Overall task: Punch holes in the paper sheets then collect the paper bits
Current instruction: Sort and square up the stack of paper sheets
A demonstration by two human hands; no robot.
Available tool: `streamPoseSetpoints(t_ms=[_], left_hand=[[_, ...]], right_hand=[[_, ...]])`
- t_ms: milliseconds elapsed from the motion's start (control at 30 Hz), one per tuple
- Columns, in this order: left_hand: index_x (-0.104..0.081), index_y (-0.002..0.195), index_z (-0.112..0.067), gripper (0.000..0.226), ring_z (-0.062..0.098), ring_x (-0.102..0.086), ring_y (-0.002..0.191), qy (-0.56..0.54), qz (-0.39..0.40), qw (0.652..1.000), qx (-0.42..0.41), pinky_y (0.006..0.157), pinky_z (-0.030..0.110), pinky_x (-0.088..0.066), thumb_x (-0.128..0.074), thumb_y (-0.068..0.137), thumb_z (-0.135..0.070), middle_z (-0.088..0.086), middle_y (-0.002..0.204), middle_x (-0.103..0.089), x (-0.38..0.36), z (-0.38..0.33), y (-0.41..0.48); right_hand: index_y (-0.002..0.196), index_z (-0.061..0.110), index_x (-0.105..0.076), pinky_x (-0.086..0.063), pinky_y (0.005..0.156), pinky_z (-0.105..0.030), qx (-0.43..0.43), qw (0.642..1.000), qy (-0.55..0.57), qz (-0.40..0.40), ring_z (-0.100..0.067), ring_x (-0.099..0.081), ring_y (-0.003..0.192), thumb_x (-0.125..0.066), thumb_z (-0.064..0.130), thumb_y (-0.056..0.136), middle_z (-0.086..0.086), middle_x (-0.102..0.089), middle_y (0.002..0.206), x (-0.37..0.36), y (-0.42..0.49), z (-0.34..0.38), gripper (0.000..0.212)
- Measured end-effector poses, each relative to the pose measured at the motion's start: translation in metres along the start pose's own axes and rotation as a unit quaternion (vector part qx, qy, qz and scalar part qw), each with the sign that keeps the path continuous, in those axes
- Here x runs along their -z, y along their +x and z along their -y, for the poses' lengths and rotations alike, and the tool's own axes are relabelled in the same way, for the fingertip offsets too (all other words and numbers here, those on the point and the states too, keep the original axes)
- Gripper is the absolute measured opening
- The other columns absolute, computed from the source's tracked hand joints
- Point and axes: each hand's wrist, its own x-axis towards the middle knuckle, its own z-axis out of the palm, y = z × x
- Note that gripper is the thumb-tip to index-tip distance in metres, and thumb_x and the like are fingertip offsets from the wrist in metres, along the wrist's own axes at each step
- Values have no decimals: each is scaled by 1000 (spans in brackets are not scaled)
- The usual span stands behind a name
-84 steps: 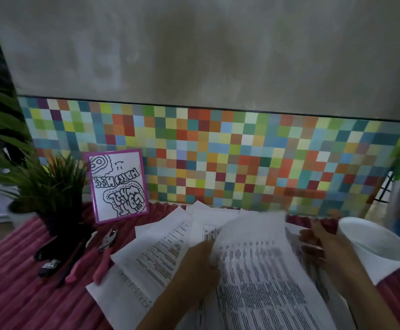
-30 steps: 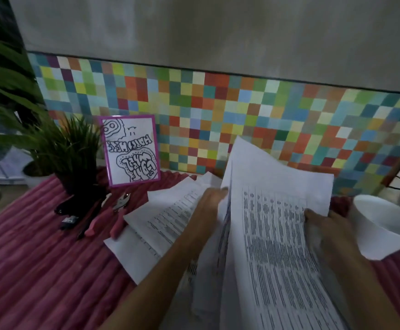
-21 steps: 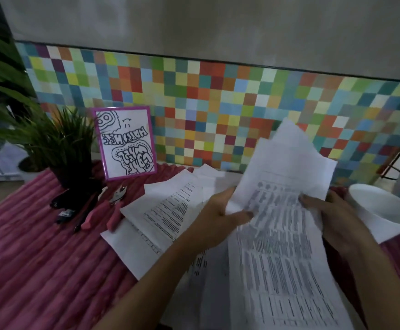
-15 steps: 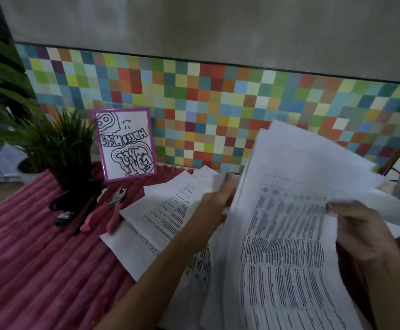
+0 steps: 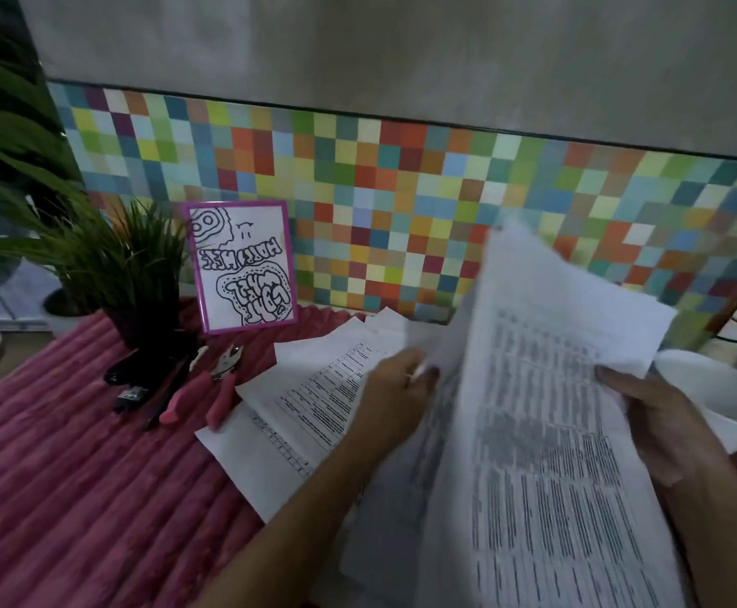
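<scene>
Several printed paper sheets (image 5: 546, 436) are lifted off the table in front of me, tilted up and a little blurred. My left hand (image 5: 395, 401) pinches their left edge. My right hand (image 5: 660, 425) grips the right edge with the thumb on top. More printed sheets (image 5: 309, 401) lie fanned flat on the pink ribbed cloth (image 5: 73, 498) to the left of my left hand. A pink-handled hole punch plier (image 5: 209, 388) lies on the cloth further left, untouched. A white bowl (image 5: 726, 392) stands at the right, just behind my right hand.
A potted green plant (image 5: 121, 265) and a pink-framed drawing (image 5: 241, 267) stand at the back left, against a wall of coloured tiles (image 5: 402, 212). Small black items (image 5: 132, 383) lie beside the pliers. The cloth's left part holds nothing.
Both hands picked up the top sheets from the pile and have been shifting them; over the last half second the sheets tilted further up and left while the view barely moved.
</scene>
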Motion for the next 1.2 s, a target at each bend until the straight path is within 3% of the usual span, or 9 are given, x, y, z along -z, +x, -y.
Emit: streamPoseSetpoints(t_ms=[100, 300, 400, 467, 533, 667, 900, 1000, 1200], left_hand=[[-59, 104, -10, 19, 15, -64, 89, -144, 18, 987, 75, 75, 26, -50, -45, 100, -22, 7, 101, -68, 17, -13, 3], [-65, 96, -22, 36, -5, -65, 72, -231, 39, 964, 123, 63, 9, -49, -32, 103, -35, -10, 82, -70, 6, -38, -11], [-64, 89, -18, 54, 14, -63, 78, -2, 31, 997, 68, 72, 29, -48, -21, 100, -49, 0, 82, -67, 1, -23, -10], [-56, 118, -12, 51, 27, -57, 104, 263, 67, 962, 34, 93, 43, -46, -24, 100, -48, 10, 106, -62, -5, -4, -12], [-34, 141, -12, 57, 40, -33, 134, 367, 122, 918, 88, 114, 54, -25, -27, 99, -48, 19, 140, -41, -9, 10, -15], [-27, 148, -20, 68, 41, -2, 146, 370, 118, 911, 142, 117, 55, -7, -19, 95, -61, 19, 158, -12, 0, 21, -12], [-40, 133, -10, 77, 30, -38, 126, 367, 29, 914, 168, 104, 39, -34, -58, 81, -63, 12, 134, -45, 20, 12, -3], [-36, 132, -5, 80, 29, -49, 120, 261, -5, 947, 186, 98, 35, -42, -76, 75, -44, 14, 130, -49, 22, 13, 2], [-49, 131, -7, 43, 23, -58, 113, 124, -16, 985, 115, 87, 22, -39, -62, 92, -20, 9, 130, -60, 31, 7, 4]], right_hand=[[83, 14, -73, -53, 60, -13, 35, 990, -89, -100, -3, -71, 73, -65, 0, 79, 5, -75, 85, -12, 2, -6, 17], [114, 7, -63, -56, 65, -20, -1, 991, -102, -88, -17, -72, 88, -57, -14, 79, -4, -74, 103, -6, 5, -6, 42], [115, 8, -63, -59, 72, -29, -2, 994, -76, -77, -20, -70, 95, -51, -14, 75, -5, -73, 106, 5, 2, 5, 47], [114, 4, -64, -58, 79, -34, -10, 995, -75, -67, -24, -68, 101, -50, -12, 73, -8, -72, 109, 8, 1, 7, 46], [99, 8, -69, -59, 68, -24, -16, 995, -87, -53, -19, -71, 93, -46, -15, 73, -3, -76, 96, 4, 1, 5, 42], [71, 25, -77, -57, 61, -18, -26, 995, -93, -36, -10, -72, 75, -43, -21, 71, 3, -76, 81, -2, 1, -1, 57], [88, 9, -66, -56, 58, -26, -53, 981, -144, -120, -28, -69, 84, -53, -17, 72, -8, -74, 84, 7, 6, -10, 33], [92, 3, -65, -56, 51, -26, -64, 975, -174, -123, -22, -71, 61, -58, -18, 71, -9, -74, 69, 4, 2, -8, 30], [95, -1, -69, -59, 58, -45, -102, 968, -204, -107, -40, -70, 68, -71, -3, 73, -23, -73, 81, -5, -1, -15, 22]])
